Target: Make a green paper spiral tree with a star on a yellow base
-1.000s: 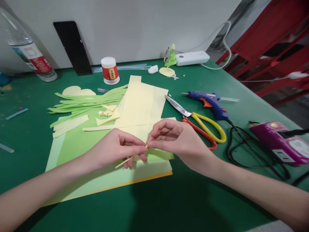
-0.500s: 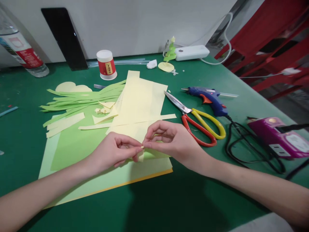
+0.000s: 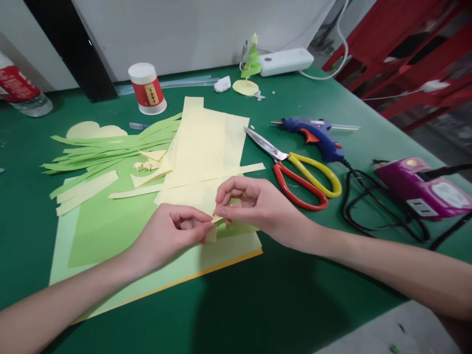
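Observation:
A narrow pale yellow paper strip (image 3: 211,235) is pinched between the fingertips of my left hand (image 3: 171,228) and my right hand (image 3: 254,204). Its short end hangs below the fingers, and part of it is hidden by them. Both hands are closed, tip to tip, over the stacked green paper (image 3: 110,231). Just beyond them lie pale yellow sheets (image 3: 202,137) and a long loose strip (image 3: 136,191). Small folded paper stars (image 3: 145,166) sit to the left, beside bright green cut strips (image 3: 110,152).
Scissors (image 3: 275,152) with red and yellow handles lie right of the paper. Behind them is a blue glue gun (image 3: 313,132), its cord running near a purple power box (image 3: 420,189). A small paper tree (image 3: 252,64), a red-and-white cup (image 3: 147,91) and a bottle (image 3: 22,88) stand farther back.
My right hand's fingers have lifted slightly and a little more of the strip shows between the fingertips. The camera view has shifted, so the table items appear higher and more to the left.

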`<action>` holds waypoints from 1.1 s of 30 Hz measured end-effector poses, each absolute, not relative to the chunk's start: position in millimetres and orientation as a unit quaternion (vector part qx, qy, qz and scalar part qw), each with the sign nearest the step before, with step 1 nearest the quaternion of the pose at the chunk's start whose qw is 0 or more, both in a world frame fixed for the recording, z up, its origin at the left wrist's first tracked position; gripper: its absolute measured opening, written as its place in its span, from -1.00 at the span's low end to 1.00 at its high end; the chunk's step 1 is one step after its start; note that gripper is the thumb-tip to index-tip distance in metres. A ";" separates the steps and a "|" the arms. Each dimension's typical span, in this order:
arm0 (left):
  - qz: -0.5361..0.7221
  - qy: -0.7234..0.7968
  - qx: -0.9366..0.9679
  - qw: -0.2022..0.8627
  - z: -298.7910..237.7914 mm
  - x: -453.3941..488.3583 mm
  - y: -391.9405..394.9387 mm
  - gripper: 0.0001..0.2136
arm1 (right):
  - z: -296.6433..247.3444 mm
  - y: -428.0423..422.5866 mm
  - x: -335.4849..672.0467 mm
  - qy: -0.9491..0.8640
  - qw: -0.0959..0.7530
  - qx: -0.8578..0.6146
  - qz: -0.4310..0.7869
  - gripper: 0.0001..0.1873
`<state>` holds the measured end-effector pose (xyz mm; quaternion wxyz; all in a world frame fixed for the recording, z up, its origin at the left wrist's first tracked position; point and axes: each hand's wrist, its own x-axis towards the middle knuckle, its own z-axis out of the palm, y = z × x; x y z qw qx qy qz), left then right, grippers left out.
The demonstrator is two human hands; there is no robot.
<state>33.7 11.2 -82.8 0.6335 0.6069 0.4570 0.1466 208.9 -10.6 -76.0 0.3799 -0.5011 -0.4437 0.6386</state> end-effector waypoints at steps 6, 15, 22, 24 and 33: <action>0.153 0.462 0.608 0.627 -81.7 34.5 10.7 -0.90 | -78.6 -12.6 211.3 -0.430 0.392 -0.485 0.653 -0.81; 0.171 0.465 0.585 0.642 -77.8 35.3 8.8 -0.93 | -73.1 -9.7 213.0 -0.463 0.427 -0.504 0.591 -0.80; 0.184 0.459 0.567 0.659 -80.6 34.9 8.8 -0.90 | -68.2 -5.4 221.4 -0.654 0.248 -0.516 0.495 -0.89; 0.180 0.456 0.561 0.667 -81.4 34.2 8.5 -0.88 | -68.7 -6.1 221.6 -0.654 0.256 -0.521 0.485 -0.88; 0.212 0.449 0.544 0.676 -80.9 34.5 6.6 -0.90 | -71.0 -6.3 220.0 -0.620 0.289 -0.513 0.519 -0.90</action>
